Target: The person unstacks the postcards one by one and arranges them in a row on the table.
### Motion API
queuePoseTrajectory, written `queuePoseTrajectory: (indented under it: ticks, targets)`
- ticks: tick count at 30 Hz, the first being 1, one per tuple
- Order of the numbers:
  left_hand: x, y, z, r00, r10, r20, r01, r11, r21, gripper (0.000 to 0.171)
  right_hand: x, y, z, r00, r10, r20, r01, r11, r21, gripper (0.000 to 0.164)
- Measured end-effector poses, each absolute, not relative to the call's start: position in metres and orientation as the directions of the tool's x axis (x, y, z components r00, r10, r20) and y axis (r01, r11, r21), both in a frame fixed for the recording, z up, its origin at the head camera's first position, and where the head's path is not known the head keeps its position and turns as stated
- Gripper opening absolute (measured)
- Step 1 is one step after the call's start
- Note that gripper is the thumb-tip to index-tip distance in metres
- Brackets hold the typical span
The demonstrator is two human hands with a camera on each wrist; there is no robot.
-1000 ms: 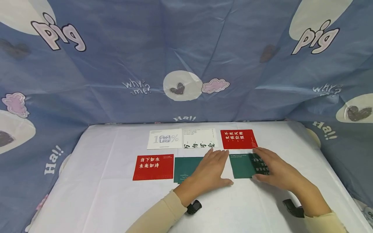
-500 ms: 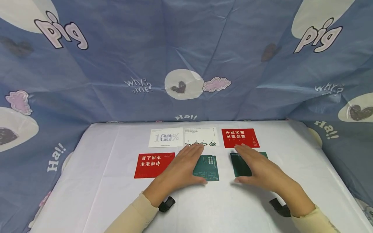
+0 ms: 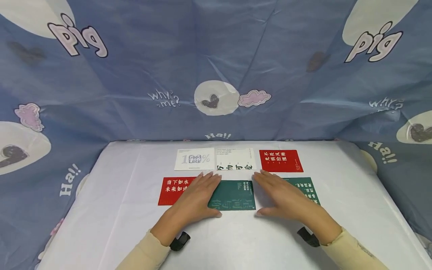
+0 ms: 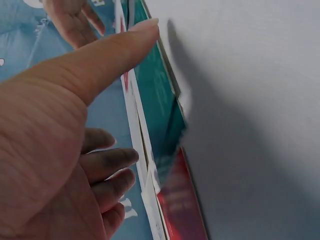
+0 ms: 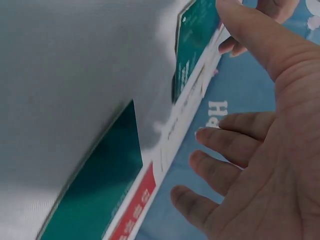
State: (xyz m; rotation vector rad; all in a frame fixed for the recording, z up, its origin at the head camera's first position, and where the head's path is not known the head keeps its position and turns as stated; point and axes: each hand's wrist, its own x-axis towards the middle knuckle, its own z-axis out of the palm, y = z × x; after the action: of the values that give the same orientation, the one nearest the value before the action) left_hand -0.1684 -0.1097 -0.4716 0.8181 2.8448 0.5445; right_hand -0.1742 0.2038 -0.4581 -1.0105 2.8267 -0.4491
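Note:
My left hand [image 3: 190,204] hovers with fingers extended and thumb apart, overlapping the right part of a red card [image 3: 168,197] and the left edge of a middle green card [image 3: 233,195]. My right hand [image 3: 283,197] is held likewise, its fingertips over the gap right of that middle card. Behind it, partly covered, lies a second green card [image 3: 308,187] with white characters. Neither palm holds anything. In the left wrist view the thumb crosses over the green card [image 4: 152,95]; in the right wrist view the near green card [image 5: 100,185] lies below the hand.
A back row has a white "Good Luck" card [image 3: 194,164], a white card with dark characters [image 3: 235,157] and a red card [image 3: 281,161]. All lie flat on the white-covered table [image 3: 236,243]. A blue printed cloth [image 3: 216,48] hangs behind the table.
Both hands have shifted left: the left from over the middle green card to its left edge, the right from over the right green card to the gap beside it. The cards keep their places.

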Motion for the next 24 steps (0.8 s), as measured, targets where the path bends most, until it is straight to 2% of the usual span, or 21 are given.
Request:
queuePoseTrajectory:
  ticks: [12, 18, 24]
  targets:
    - [-0.171, -0.116, -0.477, -0.84, 0.542, 0.009, 0.511, 0.788, 0.343, 0.09, -0.185, 0.192, -0.471, -0.735, -0.677, -0.036, -0.644, 0.713, -0.276, 0.092]
    - [-0.172, -0.117, -0.479, -0.843, 0.537, 0.035, 0.516, 0.787, 0.339, 0.084, -0.184, 0.188, -0.473, -0.737, -0.675, -0.008, -0.648, 0.711, -0.273, 0.087]
    - [-0.172, -0.116, -0.479, -0.841, 0.539, 0.039, 0.522, 0.792, 0.317, 0.085, -0.183, 0.186, -0.473, -0.735, -0.678, 0.026, -0.663, 0.709, -0.24, 0.087]
